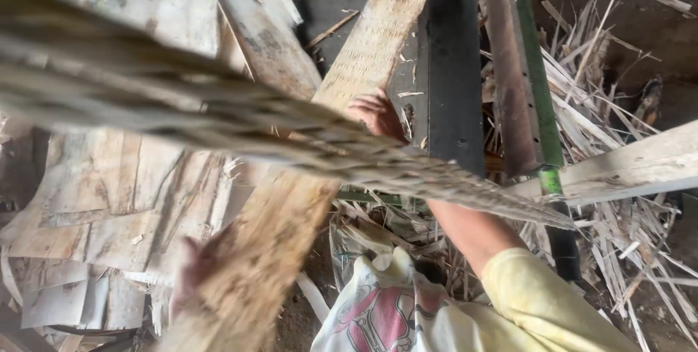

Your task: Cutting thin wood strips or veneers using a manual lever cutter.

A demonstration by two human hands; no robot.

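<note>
Veneer strip (291, 199), long, pale and speckled with dark mould-like spots, runs diagonally through the head view from the lower left foreground to the upper centre, where it tapers toward the top edge. Left hand (195, 272), blurred at the lower left, lies against the near end of this strip along its left edge; whether its fingers are closed round the wood cannot be told. Right hand (376, 113), at centre, rests on the right edge of the strip farther up, fingers curled over that edge in a light grip, with the bare forearm leading down to a yellow sleeve (538, 301) at the lower right. A blurred bundle of thin sheet edges (218, 116) crosses the foreground from the upper left to the right of centre, hiding part of the strip and the forearm. Beside the right hand stands a dark metal frame (454, 68) with a green rail (536, 76) just to its right. Flat sheets of veneer (109, 199) lie stacked at the left. A heap of splintered offcuts (618, 105) fills the right side, crossed by a pale plank (632, 166). A printed white sack (371, 308) lies at the bottom centre, below the strip.
</note>
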